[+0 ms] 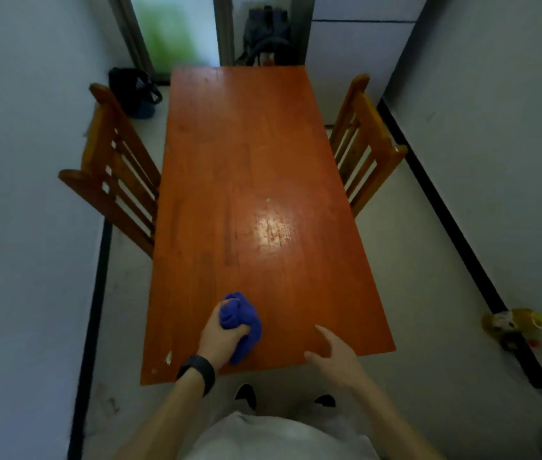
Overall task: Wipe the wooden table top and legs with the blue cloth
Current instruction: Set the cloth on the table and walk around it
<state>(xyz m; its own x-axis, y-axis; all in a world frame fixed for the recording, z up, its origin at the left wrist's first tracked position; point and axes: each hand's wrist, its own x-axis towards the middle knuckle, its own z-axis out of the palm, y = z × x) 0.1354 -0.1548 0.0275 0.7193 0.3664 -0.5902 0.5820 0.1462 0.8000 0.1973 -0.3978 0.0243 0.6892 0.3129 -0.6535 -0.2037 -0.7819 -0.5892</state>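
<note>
Gripped in the left hand (221,340): blue cloth (242,323), bunched, pressed on the wooden table top (246,167) near its near edge. Right hand (336,355): fingers relaxed, nothing held, hovering over the near edge. Progress judged early: most of the top is unreached; legs, hidden beneath, remain to be wiped.

The table (253,161) gives a hand a long run of bare wood from the cloth (244,312), gripped by the left hand (223,338) at the near edge, to the far end. The left chair (113,171) and right chair (364,141) stand close against the long sides, blocking them there; nearer, both sides open onto floor (412,260). A backpack (266,34), perhaps touching, stands beyond the far end.
</note>
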